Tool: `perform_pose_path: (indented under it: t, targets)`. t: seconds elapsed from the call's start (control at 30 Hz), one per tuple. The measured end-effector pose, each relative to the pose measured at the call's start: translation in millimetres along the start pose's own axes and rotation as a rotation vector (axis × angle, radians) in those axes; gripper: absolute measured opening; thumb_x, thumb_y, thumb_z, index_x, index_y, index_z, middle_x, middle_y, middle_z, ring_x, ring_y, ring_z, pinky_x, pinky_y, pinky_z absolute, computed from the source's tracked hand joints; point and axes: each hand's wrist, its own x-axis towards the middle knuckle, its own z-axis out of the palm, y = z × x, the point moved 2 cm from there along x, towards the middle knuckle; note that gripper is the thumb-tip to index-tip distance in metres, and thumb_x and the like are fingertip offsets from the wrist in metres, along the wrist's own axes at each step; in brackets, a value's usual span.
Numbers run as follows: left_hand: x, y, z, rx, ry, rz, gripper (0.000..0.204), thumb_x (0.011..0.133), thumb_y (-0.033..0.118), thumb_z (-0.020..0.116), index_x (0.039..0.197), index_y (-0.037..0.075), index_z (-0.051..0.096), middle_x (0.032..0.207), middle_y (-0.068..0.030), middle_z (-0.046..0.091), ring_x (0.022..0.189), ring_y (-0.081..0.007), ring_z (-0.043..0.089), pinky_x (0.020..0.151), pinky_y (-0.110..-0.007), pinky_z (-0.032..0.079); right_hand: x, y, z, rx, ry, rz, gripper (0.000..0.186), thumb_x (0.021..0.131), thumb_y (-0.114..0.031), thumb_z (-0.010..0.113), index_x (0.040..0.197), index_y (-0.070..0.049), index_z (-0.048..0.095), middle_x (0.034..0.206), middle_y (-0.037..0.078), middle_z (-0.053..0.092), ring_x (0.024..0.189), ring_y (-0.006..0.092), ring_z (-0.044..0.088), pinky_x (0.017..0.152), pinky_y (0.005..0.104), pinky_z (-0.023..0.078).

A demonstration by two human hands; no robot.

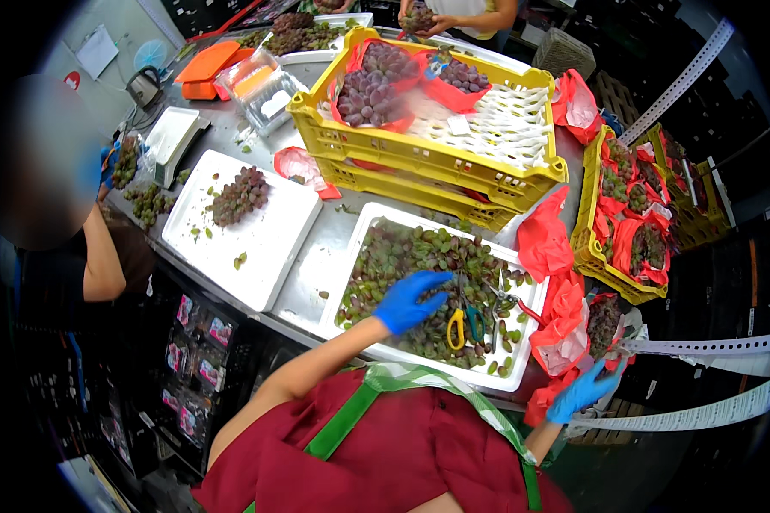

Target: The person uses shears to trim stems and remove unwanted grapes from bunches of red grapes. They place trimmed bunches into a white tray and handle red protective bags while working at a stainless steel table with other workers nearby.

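My left hand (411, 301), in a blue glove, is over a white tray (364, 224) heaped with loose grapes (402, 256). Its fingers are stretched out, with nothing visible in them. Just right of it, scissors (456, 329) with a yellow and a teal handle loop lie on the grapes. Red-handled snips (529, 311) rest at the tray's right side. Beyond the tray's right edge, my gloved right hand (583, 393) reaches up with fingers apart, close below a dark grape bunch (603, 325) beside red wrapping (563, 329). Whether it touches the bunch I cannot tell.
Stacked yellow crates (419, 162) with wrapped grapes stand behind the tray. Left is a white board (265, 231) bearing a grape bunch (239, 197), then a scale (175, 141). Another yellow crate (603, 256) stands right. A co-worker's arm (101, 256) is at left; others work at the far side.
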Motion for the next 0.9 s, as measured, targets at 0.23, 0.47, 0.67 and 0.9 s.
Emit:
perform_pose_path:
  t: [0.23,0.47,0.67,0.9]
  targets:
    - [-41,-30,-71,0.02,0.291,-0.056,0.035,0.08,0.011,0.06,0.115,0.009,0.055,0.103,-0.0135,0.059,0.093,-0.0214,0.06,0.08,-0.029,0.046,-19,-192,208,0.581,-0.64,-0.291,0.058,0.077,-0.009,0.063,0.128,-0.005,0.036,0.124,0.01,0.043,0.114,0.0207,0.043,0.094,0.0335,0.036]
    - [-11,-23,-95,0.015,0.261,-0.013,0.035,0.08,0.013,0.06,0.114,0.009,0.054,0.1,-0.0123,0.059,0.091,-0.023,0.06,0.078,-0.03,0.046,-78,-384,369,-0.073,-0.764,-0.845,0.086,0.06,-0.048,0.071,0.123,0.0,0.038,0.125,0.023,0.04,0.117,0.0341,0.039,0.095,0.0407,0.035]
    - [1,-36,-110,0.059,0.331,0.007,0.035,0.08,0.012,0.059,0.114,0.008,0.054,0.1,-0.014,0.059,0.092,-0.0265,0.058,0.078,-0.032,0.046,-101,-396,429,-0.011,-1.255,-0.786,0.089,0.058,-0.04,0.074,0.125,0.001,0.033,0.098,0.022,0.058,0.089,0.0256,0.059,0.079,0.0386,0.047]
    - [68,33,-169,0.043,0.683,0.349,0.038,0.08,0.01,0.056,0.117,0.005,0.05,0.112,-0.0155,0.052,0.099,-0.0306,0.052,0.083,-0.035,0.043,-59,-382,424,0.295,-1.702,-0.145,0.046,0.074,-0.013,0.066,0.112,-0.001,0.043,0.074,0.005,0.057,0.056,0.0124,0.053,0.049,0.0245,0.044]
